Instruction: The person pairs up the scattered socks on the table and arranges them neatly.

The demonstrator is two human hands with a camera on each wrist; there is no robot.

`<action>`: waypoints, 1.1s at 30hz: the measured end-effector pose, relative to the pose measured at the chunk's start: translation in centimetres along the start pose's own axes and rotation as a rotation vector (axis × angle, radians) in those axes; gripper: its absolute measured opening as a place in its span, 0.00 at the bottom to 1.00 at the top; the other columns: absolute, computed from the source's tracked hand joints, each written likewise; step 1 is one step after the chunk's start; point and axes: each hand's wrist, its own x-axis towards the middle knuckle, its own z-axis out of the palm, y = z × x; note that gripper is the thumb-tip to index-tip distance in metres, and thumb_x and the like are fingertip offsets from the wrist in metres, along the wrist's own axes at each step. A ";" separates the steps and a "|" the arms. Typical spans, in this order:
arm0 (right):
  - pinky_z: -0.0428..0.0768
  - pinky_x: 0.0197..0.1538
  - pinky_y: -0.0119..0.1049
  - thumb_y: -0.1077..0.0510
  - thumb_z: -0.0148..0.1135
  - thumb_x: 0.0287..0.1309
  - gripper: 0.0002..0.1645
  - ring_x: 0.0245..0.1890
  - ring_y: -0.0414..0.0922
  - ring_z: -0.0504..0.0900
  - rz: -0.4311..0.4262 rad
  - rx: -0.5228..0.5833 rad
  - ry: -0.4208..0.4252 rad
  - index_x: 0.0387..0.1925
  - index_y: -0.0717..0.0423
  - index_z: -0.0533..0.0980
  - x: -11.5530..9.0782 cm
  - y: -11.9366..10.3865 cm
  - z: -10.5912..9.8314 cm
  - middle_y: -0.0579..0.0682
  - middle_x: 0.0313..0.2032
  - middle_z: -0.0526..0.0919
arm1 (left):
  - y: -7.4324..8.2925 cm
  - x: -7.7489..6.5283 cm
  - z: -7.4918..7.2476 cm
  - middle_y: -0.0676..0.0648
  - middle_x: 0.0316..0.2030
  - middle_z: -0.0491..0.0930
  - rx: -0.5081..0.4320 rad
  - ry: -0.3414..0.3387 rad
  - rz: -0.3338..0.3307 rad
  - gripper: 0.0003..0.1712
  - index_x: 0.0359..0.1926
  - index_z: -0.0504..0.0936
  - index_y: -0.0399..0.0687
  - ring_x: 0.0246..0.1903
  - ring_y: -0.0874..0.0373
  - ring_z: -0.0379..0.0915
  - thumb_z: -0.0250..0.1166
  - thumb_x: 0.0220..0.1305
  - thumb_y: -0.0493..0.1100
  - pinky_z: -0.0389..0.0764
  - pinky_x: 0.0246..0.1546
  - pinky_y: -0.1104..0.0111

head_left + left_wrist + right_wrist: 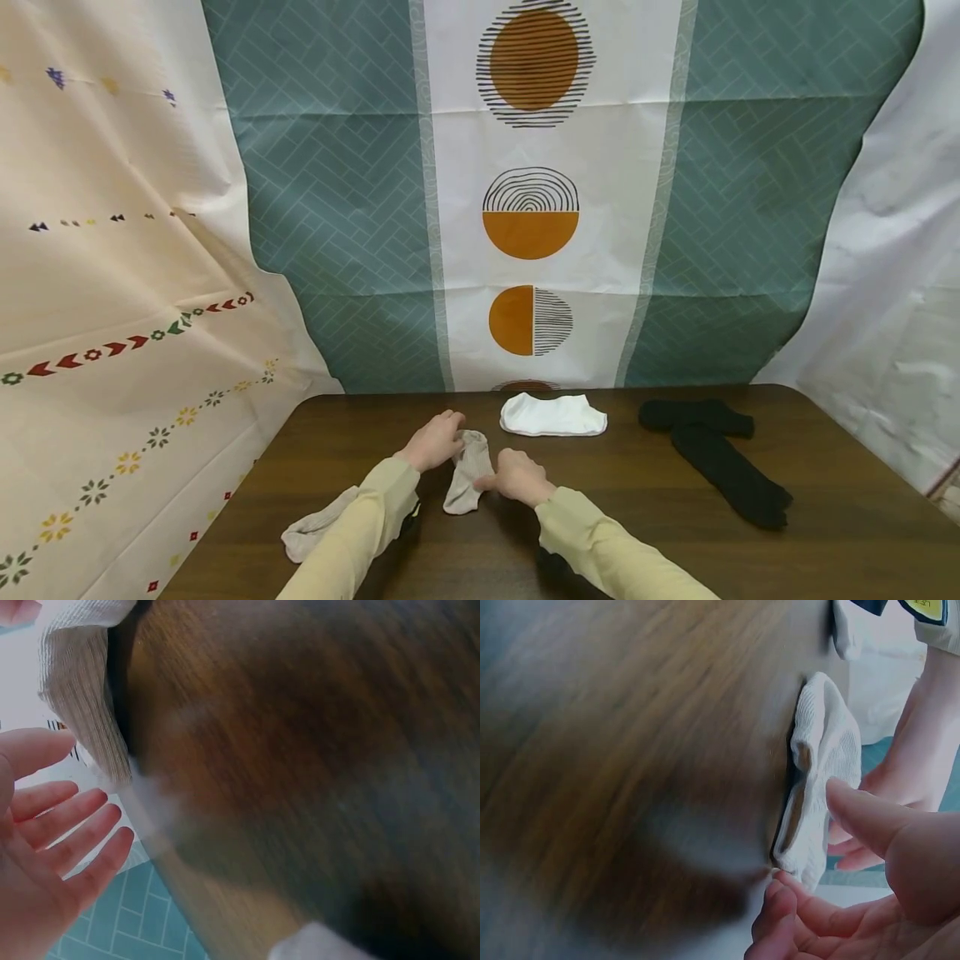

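A ribbed beige sock (470, 467) lies on the dark wooden table between the two hands in the head view. My left hand (432, 443) is at the sock's upper left end. In the left wrist view its fingers (79, 840) are spread and gently bent, with the ribbed fabric just beyond the thumb. On the other side, my right hand (519, 477) reaches the sock's lower right edge. The right wrist view has its thumb (859, 814) overlapping the sock (836, 754), fingertips right at the opposite end and a gap between thumb and fingers.
Another beige sock (311, 533) lies at the left, partly behind the left sleeve. White socks (553, 415) rest near the table's back edge. At the right are black socks, one (727, 475) slanting forward and one (693, 414) lying crosswise. Patterned cloth (337, 192) hangs behind the table (615, 492).
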 end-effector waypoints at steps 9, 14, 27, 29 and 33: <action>0.70 0.27 0.46 0.47 0.72 0.39 0.23 0.20 0.46 0.68 -0.007 0.022 -0.021 0.16 0.57 0.68 0.0 -0.4 0.2 0.49 0.19 0.68 | 0.3 0.0 0.0 0.42 0.37 0.73 0.029 -0.027 0.025 0.15 0.44 0.76 0.31 0.37 0.50 0.72 0.61 0.56 0.34 0.73 0.37 0.59; 0.69 0.24 0.43 0.51 0.74 0.35 0.22 0.19 0.44 0.66 0.010 0.002 -0.008 0.15 0.57 0.68 0.2 -0.5 0.3 0.49 0.19 0.68 | 0.1 -0.3 -0.2 0.47 0.30 0.69 0.038 -0.012 0.013 0.07 0.36 0.79 0.36 0.29 0.54 0.69 0.61 0.54 0.33 0.72 0.28 0.63; 0.58 0.17 0.34 0.65 0.67 0.32 0.20 0.15 0.39 0.59 -0.062 0.107 0.038 0.10 0.52 0.62 0.4 -0.4 0.7 0.42 0.12 0.60 | -1.0 -1.1 -1.3 0.51 0.23 0.73 0.020 0.023 0.010 0.04 0.25 0.78 0.42 0.22 0.58 0.67 0.62 0.50 0.30 0.70 0.23 0.64; 0.60 0.16 0.34 0.67 0.66 0.34 0.17 0.13 0.39 0.62 -0.092 0.144 0.051 0.10 0.53 0.64 0.4 -0.3 0.7 0.42 0.11 0.62 | -1.2 -1.2 -1.4 0.51 0.23 0.73 0.015 0.029 0.013 0.05 0.25 0.78 0.42 0.22 0.59 0.67 0.62 0.50 0.30 0.70 0.23 0.65; 0.65 0.17 0.34 0.68 0.65 0.39 0.11 0.14 0.39 0.68 -0.136 0.199 0.081 0.16 0.56 0.69 0.5 -0.1 0.5 0.43 0.13 0.69 | -1.5 -1.4 -1.8 0.51 0.23 0.73 -0.003 0.038 0.010 0.04 0.25 0.78 0.42 0.22 0.59 0.66 0.62 0.50 0.30 0.70 0.23 0.65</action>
